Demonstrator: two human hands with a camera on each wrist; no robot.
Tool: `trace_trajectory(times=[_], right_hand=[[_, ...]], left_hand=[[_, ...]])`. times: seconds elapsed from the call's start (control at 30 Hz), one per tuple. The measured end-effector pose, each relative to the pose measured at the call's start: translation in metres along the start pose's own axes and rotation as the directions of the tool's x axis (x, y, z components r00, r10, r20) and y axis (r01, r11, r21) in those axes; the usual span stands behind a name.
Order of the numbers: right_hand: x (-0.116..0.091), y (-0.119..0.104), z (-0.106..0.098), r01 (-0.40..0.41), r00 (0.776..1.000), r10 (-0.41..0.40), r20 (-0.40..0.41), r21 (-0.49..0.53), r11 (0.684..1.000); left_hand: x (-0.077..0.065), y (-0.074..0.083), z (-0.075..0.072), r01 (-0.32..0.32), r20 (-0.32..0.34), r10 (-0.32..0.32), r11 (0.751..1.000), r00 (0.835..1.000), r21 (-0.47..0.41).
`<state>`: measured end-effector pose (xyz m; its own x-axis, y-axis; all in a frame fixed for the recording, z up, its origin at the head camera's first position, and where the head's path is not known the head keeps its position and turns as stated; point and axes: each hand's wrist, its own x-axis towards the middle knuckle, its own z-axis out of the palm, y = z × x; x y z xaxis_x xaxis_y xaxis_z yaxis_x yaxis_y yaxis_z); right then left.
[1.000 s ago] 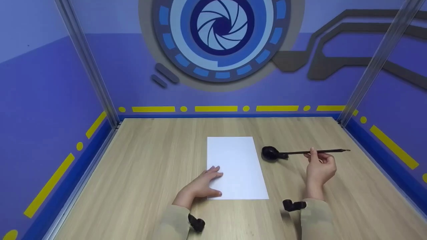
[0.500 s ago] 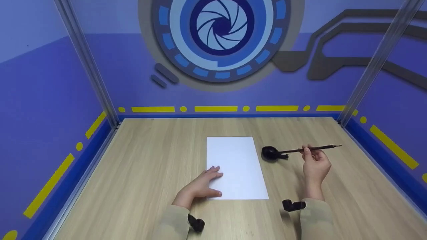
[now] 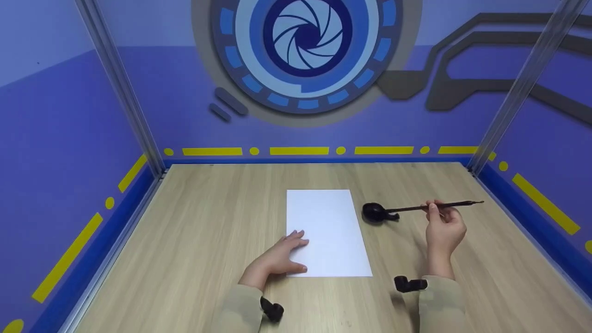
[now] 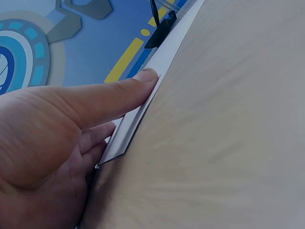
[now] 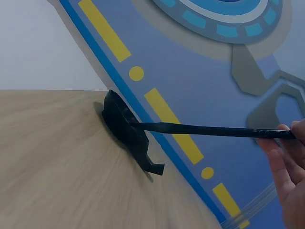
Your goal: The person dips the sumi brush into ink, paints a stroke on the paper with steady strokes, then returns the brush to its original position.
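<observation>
A white sheet of paper [image 3: 330,231] lies in the middle of the wooden table. My left hand [image 3: 280,255] rests on its lower left edge with fingers spread; in the left wrist view the thumb [image 4: 119,98] lies across the sheet's near edge. Right of the paper sits a small black dish with a short stubby handle [image 3: 373,212]. Slanting over its rim is a thin dark brush [image 5: 214,131], its tip inside the dish. My right hand [image 3: 445,231] pinches the brush's shaft between thumb and fingers. The dish's inside is mostly hidden.
The wooden table [image 3: 199,222] reaches back to a blue-purple wall [image 3: 162,101] with yellow markings. Metal posts [image 3: 125,92] stand at the back corners. A black wrist device sits at each cuff.
My right hand moved left with the brush, then back to the right, while the tip stayed at the dish. My left hand and the paper have held still.
</observation>
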<state>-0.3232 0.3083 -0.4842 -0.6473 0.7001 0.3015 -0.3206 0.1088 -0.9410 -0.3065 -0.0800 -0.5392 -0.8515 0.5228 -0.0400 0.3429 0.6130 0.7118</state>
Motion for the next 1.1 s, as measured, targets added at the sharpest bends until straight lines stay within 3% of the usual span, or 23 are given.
trace_trajectory(times=[0.33,0.67,0.87,1.1], right_hand=[[0.000,0.015,0.003,-0.066,0.993,0.067,-0.097,0.009,0.998],[-0.001,0.022,0.001,-0.203,0.977,0.200,-0.075,-0.025,0.979],[-0.001,0.019,-0.002,-0.163,0.984,0.159,-0.081,-0.042,0.986],[0.002,0.008,-0.005,-0.087,0.990,0.089,-0.113,0.024,0.996]], left_hand=[[-0.001,0.000,0.000,-0.016,0.000,0.016,1.000,1.000,0.004],[0.000,0.001,0.000,-0.006,0.005,0.006,1.000,1.000,0.006],[0.000,0.000,0.000,0.002,0.005,-0.002,1.000,1.000,-0.002],[0.000,0.000,0.000,0.012,0.003,-0.012,1.000,1.000,-0.001]])
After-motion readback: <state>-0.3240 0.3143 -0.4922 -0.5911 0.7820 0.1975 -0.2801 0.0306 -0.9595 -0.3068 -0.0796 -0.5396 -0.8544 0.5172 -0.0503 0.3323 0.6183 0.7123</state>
